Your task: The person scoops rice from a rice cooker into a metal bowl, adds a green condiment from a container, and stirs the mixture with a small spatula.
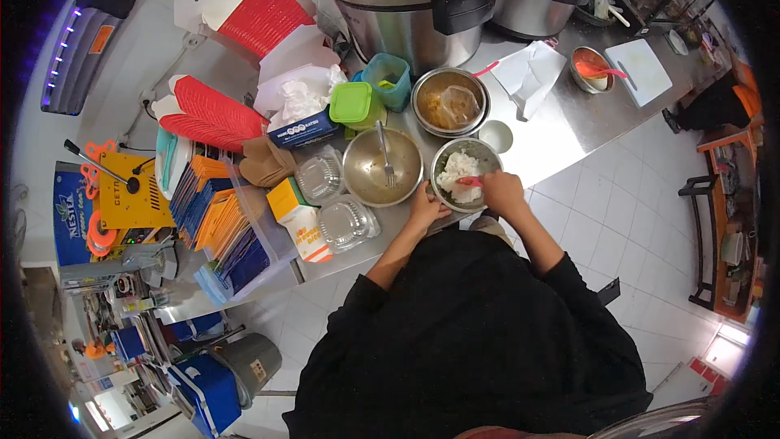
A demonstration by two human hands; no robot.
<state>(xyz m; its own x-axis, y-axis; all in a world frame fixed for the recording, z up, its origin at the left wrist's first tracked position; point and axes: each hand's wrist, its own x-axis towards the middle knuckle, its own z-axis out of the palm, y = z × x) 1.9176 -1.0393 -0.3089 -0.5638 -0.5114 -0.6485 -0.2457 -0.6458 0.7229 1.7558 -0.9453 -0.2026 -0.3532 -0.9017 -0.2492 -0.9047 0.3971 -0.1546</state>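
Note:
A steel mixing bowl (488,157) with clumped white rice (458,166) stands at the counter's front edge. Green bits cling to its inner wall. My right hand (503,194) grips a pink spoon or spatula (469,181) whose head is in the rice. At the bowl's lower left, my left hand (428,210) cups the rim and side with its fingers. Just left of that hand sits a wider steel bowl (364,167), smeared inside, with a metal fork (388,164) leaning in it. A small pale bowl (496,136) stands behind the rice bowl on the right.
Behind are stacked steel bowls (425,117) holding a plastic bag, a green-lidded container (351,103) and a large rice cooker (405,18). Clear clamshell boxes (347,224) and a printed carton (298,219) crowd the left. A cutting board (640,72) lies far right; a person (710,103) stands beyond.

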